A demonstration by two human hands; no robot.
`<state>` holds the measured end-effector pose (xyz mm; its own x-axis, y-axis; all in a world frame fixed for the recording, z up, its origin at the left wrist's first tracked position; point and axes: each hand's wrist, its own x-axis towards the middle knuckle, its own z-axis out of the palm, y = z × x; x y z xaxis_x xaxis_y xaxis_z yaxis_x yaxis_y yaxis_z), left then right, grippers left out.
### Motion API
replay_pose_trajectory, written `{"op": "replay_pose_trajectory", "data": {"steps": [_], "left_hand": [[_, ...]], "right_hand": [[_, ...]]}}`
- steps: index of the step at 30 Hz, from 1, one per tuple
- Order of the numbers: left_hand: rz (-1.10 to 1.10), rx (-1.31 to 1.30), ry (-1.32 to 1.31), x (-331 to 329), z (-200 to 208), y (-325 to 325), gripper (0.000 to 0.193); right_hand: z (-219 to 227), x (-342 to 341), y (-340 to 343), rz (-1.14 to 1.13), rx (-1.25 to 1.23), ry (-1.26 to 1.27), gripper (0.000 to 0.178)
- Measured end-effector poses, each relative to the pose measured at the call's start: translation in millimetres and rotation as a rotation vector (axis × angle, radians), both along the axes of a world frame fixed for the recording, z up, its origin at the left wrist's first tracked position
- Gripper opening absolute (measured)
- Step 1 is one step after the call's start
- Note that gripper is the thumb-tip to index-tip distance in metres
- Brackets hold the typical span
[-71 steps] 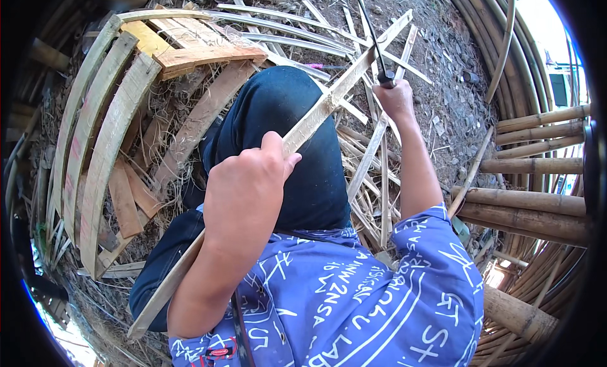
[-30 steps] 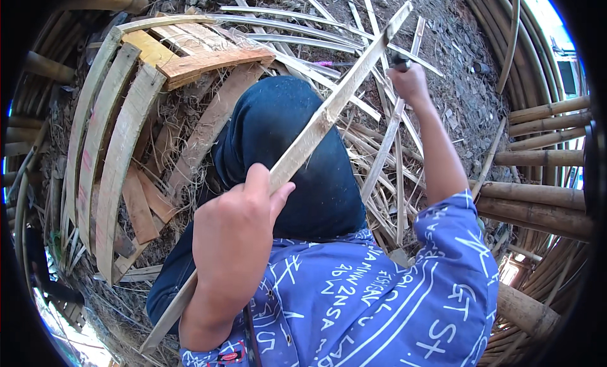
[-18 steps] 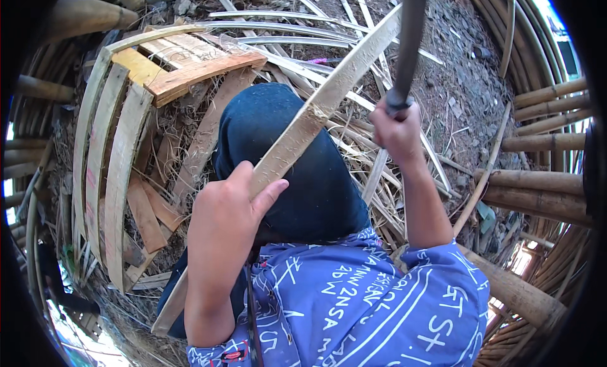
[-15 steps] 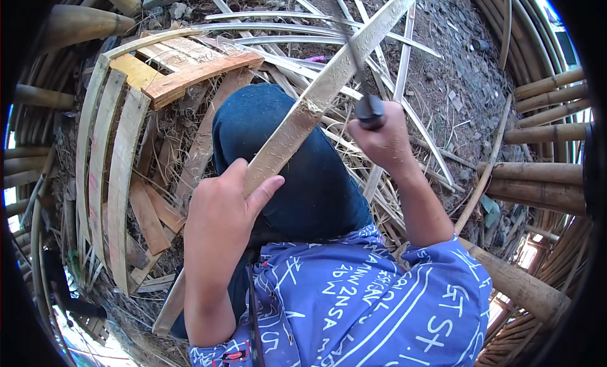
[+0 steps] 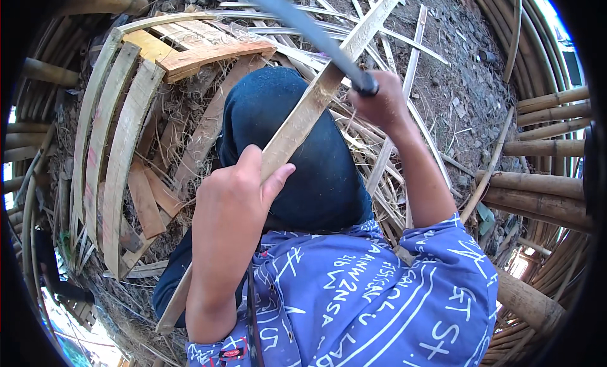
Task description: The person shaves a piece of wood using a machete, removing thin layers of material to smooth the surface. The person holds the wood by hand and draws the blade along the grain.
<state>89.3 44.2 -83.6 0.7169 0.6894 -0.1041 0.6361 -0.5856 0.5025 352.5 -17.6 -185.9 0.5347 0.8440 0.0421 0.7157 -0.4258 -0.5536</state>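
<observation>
My left hand (image 5: 237, 199) grips a long flat bamboo strip (image 5: 316, 98) near its middle. The strip slants from beside my left hip up to the top right, over my dark-trousered knee (image 5: 284, 133). My right hand (image 5: 382, 104) is closed on the dark handle of a long blade (image 5: 297, 22). The blade reaches up and to the left, crossing above the strip, and its far end leaves the picture at the top. I wear a blue shirt with white markings (image 5: 354, 297).
Curved bamboo slats (image 5: 117, 145) and short wooden pieces lie on the ground at the left. Thin split strips (image 5: 392, 44) are scattered ahead over bare earth. Round bamboo poles (image 5: 550, 145) are stacked at the right and lower right.
My right hand has come down and toward me, and the blade has swung over from pointing up to slanting up-left across the strip. My left hand keeps its hold on the strip.
</observation>
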Motion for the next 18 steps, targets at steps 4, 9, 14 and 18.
{"op": "replay_pose_trajectory", "data": {"steps": [4,9,14,18], "left_hand": [[-0.017,-0.035,0.039,-10.1,6.7,-0.8,0.04],[0.023,-0.059,0.046,-17.2,9.8,-5.6,0.042],[0.024,-0.03,0.118,-28.4,18.5,-4.0,0.043],[0.048,-0.06,0.079,-33.1,19.9,-7.1,0.043]], "right_hand": [[-17.2,82.8,-2.9,-0.253,-0.027,0.043,0.021],[-36.7,110.8,10.9,-0.286,-0.035,-0.028,0.023],[-53.7,156.5,20.0,-0.526,-0.041,0.124,0.026],[-60.2,175.3,17.2,-0.492,-0.093,0.029,0.031]]}}
